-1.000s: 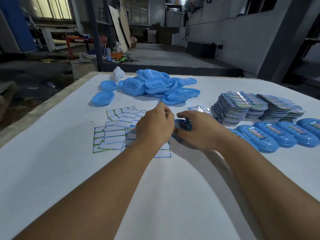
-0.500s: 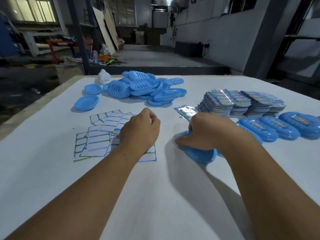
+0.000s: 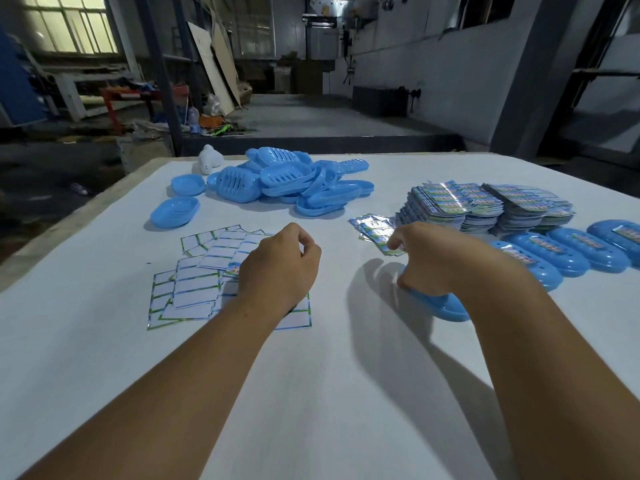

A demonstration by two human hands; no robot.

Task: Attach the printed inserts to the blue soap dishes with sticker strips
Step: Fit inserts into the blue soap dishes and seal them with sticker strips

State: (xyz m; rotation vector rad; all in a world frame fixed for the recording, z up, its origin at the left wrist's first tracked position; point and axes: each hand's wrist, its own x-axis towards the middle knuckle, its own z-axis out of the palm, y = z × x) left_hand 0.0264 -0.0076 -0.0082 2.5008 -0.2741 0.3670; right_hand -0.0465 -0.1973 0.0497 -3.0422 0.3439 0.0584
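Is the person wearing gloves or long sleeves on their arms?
No. Both hands are bare: the left hand and the right hand have no gloves. No sleeves, watch, rings or bracelets show on the forearms as far as the picture reaches.

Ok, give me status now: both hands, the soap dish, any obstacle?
Left hand curled, over sticker sheets. Right hand holding soap dish, reaching to loose inserts. No obstacle.
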